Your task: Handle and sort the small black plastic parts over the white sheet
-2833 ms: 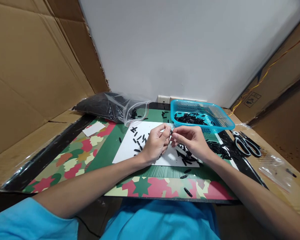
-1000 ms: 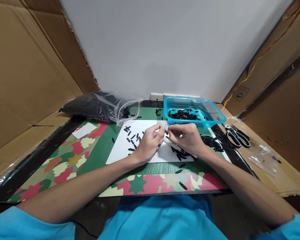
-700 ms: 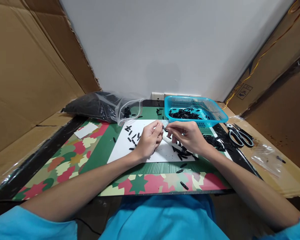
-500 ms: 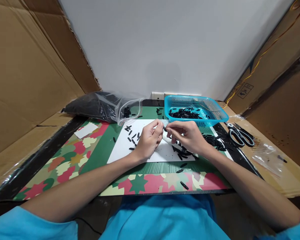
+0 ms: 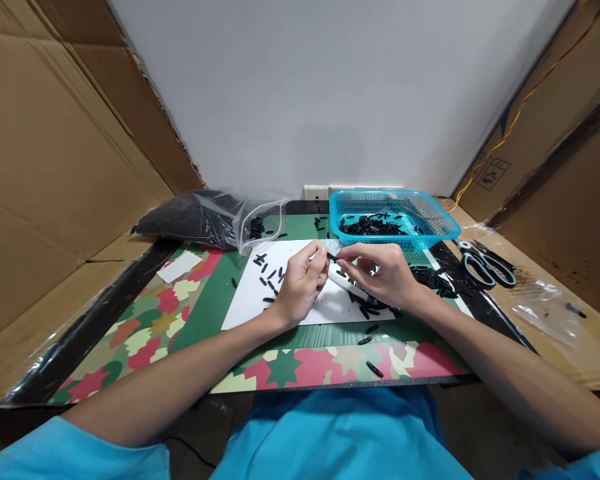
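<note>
Between my two hands, above a white sheet point(image 5: 240, 303), is a small black elongated piece point(image 5: 332, 257). My left hand point(image 5: 305, 280) is closed, thumb and forefinger pinching the piece's left end. The fingertips of my right hand point(image 5: 380, 270) pinch its right end. A white slender object point(image 5: 347, 285) shows below the right hand; whether that hand touches it, I cannot tell. Loose black pieces point(image 5: 264, 268) are scattered on the sheet to the left, and a denser cluster point(image 5: 370, 307) lies under my right hand.
A blue plastic basket point(image 5: 395, 242) with many black pieces stands behind my right hand. At the back left lies a clear zip bag point(image 5: 195, 217) full of dark material. Scissors point(image 5: 485, 267) and a small clear bag point(image 5: 545, 313) are on the right. Cardboard walls point(image 5: 55, 133) flank both sides.
The view has shifted slightly, so most things sit a little further right. Both hands keep their pinch, and the black piece now lies more level between the fingertips.
</note>
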`<state>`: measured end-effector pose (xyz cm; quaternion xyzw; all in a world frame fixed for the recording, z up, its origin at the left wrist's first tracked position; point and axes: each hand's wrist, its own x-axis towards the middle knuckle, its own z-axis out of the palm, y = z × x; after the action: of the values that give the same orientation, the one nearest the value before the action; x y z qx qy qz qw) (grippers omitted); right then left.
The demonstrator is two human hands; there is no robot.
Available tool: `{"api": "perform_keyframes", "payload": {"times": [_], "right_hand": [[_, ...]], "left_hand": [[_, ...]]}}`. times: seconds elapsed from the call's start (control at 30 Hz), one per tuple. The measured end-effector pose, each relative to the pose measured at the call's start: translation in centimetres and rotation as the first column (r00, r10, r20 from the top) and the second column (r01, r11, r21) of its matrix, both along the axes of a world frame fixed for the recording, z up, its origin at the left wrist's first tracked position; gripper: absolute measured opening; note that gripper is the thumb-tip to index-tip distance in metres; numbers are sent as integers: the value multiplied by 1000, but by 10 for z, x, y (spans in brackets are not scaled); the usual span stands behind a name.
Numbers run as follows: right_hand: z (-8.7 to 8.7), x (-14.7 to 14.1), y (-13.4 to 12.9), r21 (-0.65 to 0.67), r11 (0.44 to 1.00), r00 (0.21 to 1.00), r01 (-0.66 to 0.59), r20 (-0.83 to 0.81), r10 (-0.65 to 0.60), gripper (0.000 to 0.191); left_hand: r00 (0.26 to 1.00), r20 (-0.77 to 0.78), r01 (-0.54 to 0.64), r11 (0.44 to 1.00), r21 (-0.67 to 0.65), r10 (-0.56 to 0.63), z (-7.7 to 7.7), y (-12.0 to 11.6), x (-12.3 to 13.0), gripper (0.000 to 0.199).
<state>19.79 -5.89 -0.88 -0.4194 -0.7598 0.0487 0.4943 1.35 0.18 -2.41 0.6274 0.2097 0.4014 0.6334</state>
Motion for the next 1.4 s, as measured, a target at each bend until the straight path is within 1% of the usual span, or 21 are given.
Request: {"api": "perform_keyframes", "payload": {"times": [0.33, 0.43, 0.53, 0.63, 0.77, 0.9, 0.97, 1.1, 1.17, 1.23, 1.3, 1.4], "right_hand": [[-7, 3, 3, 37, 999, 999, 13, 50, -15, 17], [-7, 2, 3, 57, 998, 998, 31, 55, -34, 15], [-6, 2, 3, 61, 998, 998, 15, 65, -19, 14], [-5, 1, 3, 18, 1000, 998, -7, 67, 5, 14], [-8, 1, 3, -23, 1000, 1000, 11, -9, -11, 12], [-14, -3, 4, -28, 1000, 997, 7, -71, -9, 14], [-17, -6, 4, -33, 999, 995, 1, -99, -4, 15], [-16, -11, 1, -115, 992, 986, -47, -168, 27, 15], [-13, -13, 0, -188, 976, 964, -108, -258, 57, 19], [-10, -14, -2, -247, 952, 927, -181, -367, 82, 26], [-8, -15, -3, -267, 935, 889, -233, -447, 94, 31], [-6, -15, -3, -263, 925, 857, -275, -503, 111, 33]], "left_hand": [[999, -13, 46, 999, -20, -47, -1, 0, 0, 43], [998, -10, 56, 998, -18, -56, 0, 0, 0, 43], [998, -10, 69, 997, -34, -70, 2, -1, 1, 42], [997, -15, 79, 994, -75, -81, 3, -1, 1, 42], [996, -8, 88, 985, -151, -90, 6, -2, 1, 44], [987, 7, 155, 952, -263, -159, 9, -1, 0, 43], [983, -5, 176, 940, -293, -186, 10, 0, -1, 42], [986, -32, 151, 955, -253, -165, 8, 1, 0, 45], [988, -29, 143, 968, -205, -152, 6, 0, 1, 47], [988, -30, 147, 977, -156, -154, 5, 0, 2, 47], [987, -39, 150, 982, -117, -156, 4, -1, 2, 45], [985, -62, 155, 987, -51, -158, 4, -2, 0, 42]]}}
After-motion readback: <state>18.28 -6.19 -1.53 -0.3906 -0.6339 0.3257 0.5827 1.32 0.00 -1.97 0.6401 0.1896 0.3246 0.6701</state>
